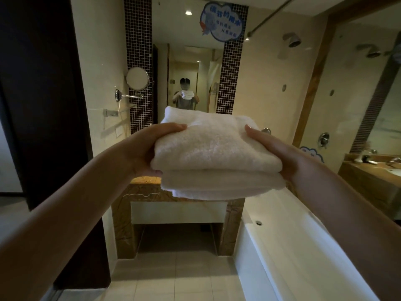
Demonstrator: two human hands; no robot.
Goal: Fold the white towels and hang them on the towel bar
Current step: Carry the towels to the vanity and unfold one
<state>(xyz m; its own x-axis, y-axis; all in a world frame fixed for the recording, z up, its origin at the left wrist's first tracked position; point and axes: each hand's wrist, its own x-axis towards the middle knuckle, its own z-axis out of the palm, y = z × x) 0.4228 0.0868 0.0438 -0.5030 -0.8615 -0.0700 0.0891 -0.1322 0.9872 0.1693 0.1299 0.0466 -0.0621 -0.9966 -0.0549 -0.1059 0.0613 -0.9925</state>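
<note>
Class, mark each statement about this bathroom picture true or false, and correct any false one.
1. The left hand and the right hand both grip the folded white towels. True.
2. The towels hang on a bar. False: they are held up in the air.
3. The bathtub lies on the person's right. True.
4. The round mirror is on the right-hand wall. False: it is mounted on the left.

I see a dim, warm-lit bathroom; ceiling spotlights glare at the top, the left side sinks into shadow, and wide-angle distortion bends the frame edges.
</note>
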